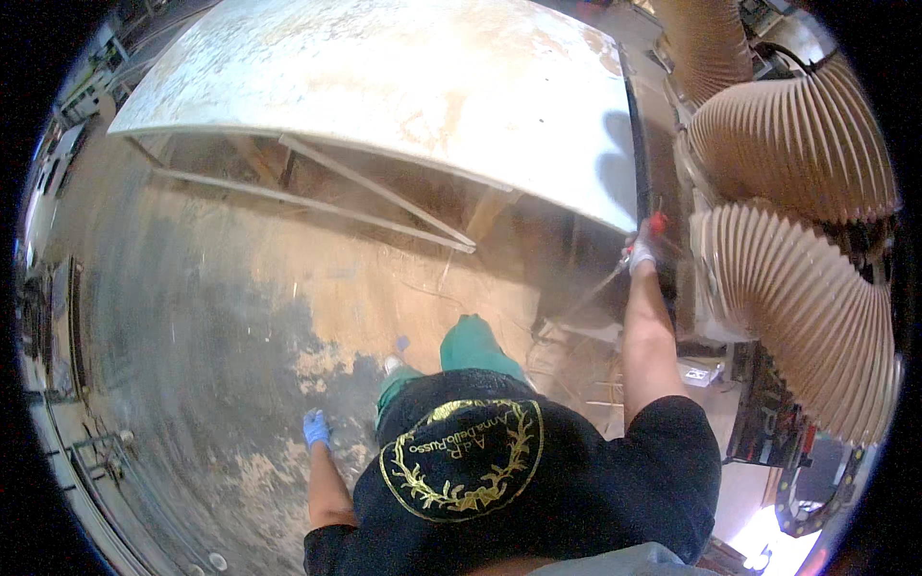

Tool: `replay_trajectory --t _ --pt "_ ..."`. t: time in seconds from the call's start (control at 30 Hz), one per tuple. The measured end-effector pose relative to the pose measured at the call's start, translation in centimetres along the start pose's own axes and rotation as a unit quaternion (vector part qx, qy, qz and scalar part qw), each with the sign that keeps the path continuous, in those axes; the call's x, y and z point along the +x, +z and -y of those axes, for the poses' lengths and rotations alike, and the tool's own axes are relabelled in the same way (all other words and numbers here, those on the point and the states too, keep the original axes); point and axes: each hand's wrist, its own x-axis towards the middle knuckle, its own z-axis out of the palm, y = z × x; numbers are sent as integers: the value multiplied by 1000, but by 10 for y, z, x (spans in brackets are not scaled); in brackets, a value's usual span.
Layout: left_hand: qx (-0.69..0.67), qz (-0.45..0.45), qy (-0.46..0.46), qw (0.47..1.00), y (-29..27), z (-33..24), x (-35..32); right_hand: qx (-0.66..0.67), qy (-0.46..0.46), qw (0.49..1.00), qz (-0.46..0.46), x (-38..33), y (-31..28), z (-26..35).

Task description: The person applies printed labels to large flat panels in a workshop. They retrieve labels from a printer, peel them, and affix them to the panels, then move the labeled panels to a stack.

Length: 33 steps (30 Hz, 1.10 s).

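Observation:
My right hand [642, 252], in a whitish glove, is closed round a small spray gun [658, 223] with red parts, at the near right corner of a large white panel [413, 96]. A thin pale hose [603, 286] runs down and left from that hand. The panel's top is wet-looking and blotched with tan, and a dark shadow falls on its right end. My left hand [316, 427], in a blue glove, hangs low at my left side over the floor, fingers loosely apart, with nothing in it.
A wooden frame with slanted braces [375, 197] stands under the panel. Large pleated tan cardboard filters [797, 144] bulge close by on the right. The floor [221, 317] is stained grey and tan. Metal racks [86, 451] line the left side.

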Motion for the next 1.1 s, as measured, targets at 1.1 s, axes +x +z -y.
replay_trajectory --t 1.1 --pt "106 87 -126 983 182 -183 69 -115 -117 986 -2 167 224 199"
